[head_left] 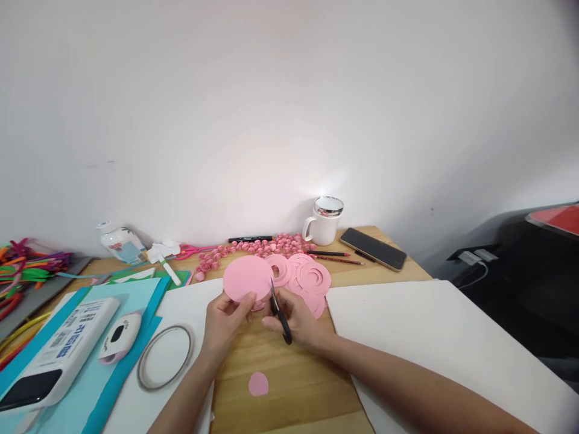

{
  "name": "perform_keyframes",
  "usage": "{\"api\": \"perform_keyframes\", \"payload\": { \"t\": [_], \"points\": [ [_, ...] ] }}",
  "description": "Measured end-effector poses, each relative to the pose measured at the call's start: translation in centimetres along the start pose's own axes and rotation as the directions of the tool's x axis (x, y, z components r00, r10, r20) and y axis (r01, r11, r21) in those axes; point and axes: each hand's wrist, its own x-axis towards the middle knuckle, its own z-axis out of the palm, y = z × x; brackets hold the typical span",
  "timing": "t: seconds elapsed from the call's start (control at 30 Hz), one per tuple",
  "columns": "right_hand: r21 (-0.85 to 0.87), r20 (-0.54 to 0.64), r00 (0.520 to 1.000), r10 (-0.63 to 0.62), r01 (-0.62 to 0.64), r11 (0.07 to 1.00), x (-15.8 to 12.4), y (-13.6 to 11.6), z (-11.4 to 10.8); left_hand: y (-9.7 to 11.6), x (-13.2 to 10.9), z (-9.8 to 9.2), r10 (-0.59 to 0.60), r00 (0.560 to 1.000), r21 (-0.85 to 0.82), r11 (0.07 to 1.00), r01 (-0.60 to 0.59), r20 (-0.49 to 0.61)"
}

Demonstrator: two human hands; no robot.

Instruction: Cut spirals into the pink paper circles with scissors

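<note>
My left hand pinches the lower edge of a round pink paper disc and holds it up above the wooden table. My right hand is closed on small black scissors, whose blades point up at the disc's right edge. Just behind the hands lie several pink paper spirals. A small pink paper scrap lies on the wood below my hands.
Small pink paper roses line the back, with a white mug, a phone, pencils and a black marker. White sheets lie right and left. A tape ring, a white device, blue paper and pipe cleaners sit left.
</note>
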Motion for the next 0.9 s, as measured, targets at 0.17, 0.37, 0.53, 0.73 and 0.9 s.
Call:
{"api": "perform_keyframes", "payload": {
  "t": [0.17, 0.37, 0.53, 0.73, 0.9],
  "points": [
    [0.045, -0.004, 1.0, -0.01, 0.01, 0.999, 0.1, -0.2, 0.0, -0.1, -0.1, 0.0, -0.043, 0.998, 0.018, 0.999, 0.042, 0.045],
    [0.068, 0.012, 1.0, -0.015, 0.014, 0.998, 0.1, -0.3, 0.1, -0.4, 0.0, 0.0, -0.082, 0.994, -0.033, 0.996, 0.085, 0.072],
    [0.032, 0.019, 1.0, -0.01, 0.01, 0.999, 0.1, -0.8, 0.2, -0.3, -0.1, 0.0, -0.095, 0.993, -0.056, 0.993, 0.099, 0.069],
    [0.045, -0.001, 1.0, -0.027, 0.027, 0.999, 0.1, -0.4, 0.1, -0.3, 0.0, 0.1, -0.108, 0.99, -0.075, 0.991, 0.115, 0.09],
    [0.051, 0.004, 1.0, 0.014, -0.014, 0.999, 0.0, 0.5, 0.1, -0.6, 0.1, 0.0, -0.113, 0.981, -0.122, 0.984, 0.133, 0.158]
  ]
}}
